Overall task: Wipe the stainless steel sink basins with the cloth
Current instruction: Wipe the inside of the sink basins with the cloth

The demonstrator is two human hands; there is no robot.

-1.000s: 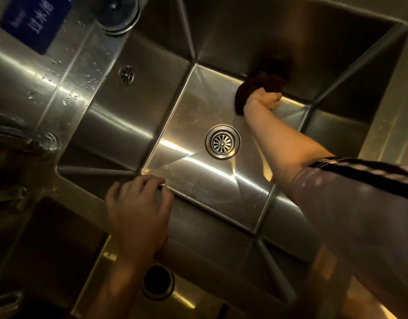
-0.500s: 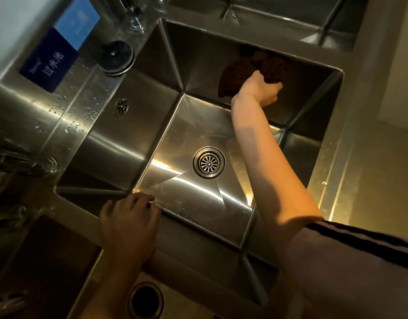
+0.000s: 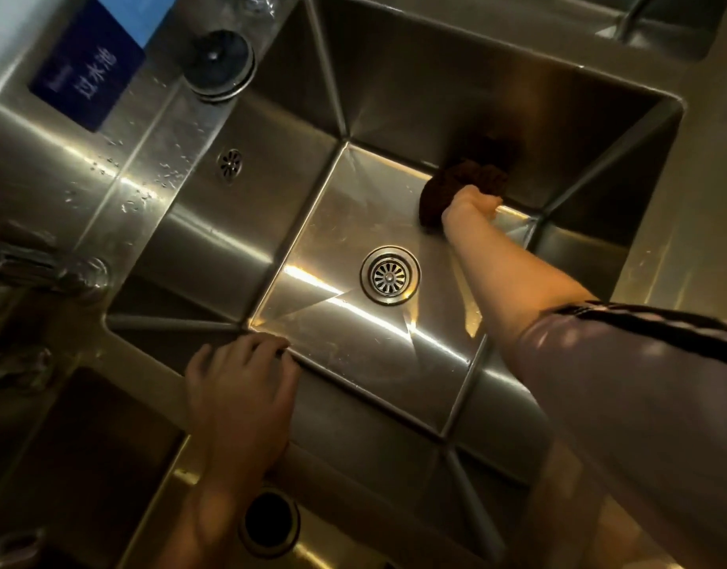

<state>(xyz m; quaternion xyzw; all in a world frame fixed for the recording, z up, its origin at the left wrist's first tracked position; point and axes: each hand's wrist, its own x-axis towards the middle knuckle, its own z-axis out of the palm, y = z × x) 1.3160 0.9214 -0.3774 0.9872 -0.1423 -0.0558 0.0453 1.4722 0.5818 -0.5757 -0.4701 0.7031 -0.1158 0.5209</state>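
Right hand: the right hand (image 3: pixel 472 204) is reached deep into the sink basin (image 3: pixel 238 223); its fingers are curled round the cloth, which is gripped and pressed down.
Cloth: a dark brown cloth (image 3: pixel 462 183) is bunched under the right hand, at the far edge of the basin floor where it meets the far wall — right of centre.
Left hand: the left hand (image 3: pixel 240 398) is laid on the near rim of the basin, fingers spread and fairly straight, tips at the basin's edge; nothing is held.
Drain: a round strainer (image 3: pixel 389 275) is set in the middle of the basin floor, well apart from the cloth.
Plug: a round stopper (image 3: pixel 219 64) is seen on the far-left ledge.
Sign: a blue label (image 3: pixel 89 78) is fixed to the left — beside the stopper.
Overflow: a small slotted vent (image 3: pixel 229 162) is set in the left wall.
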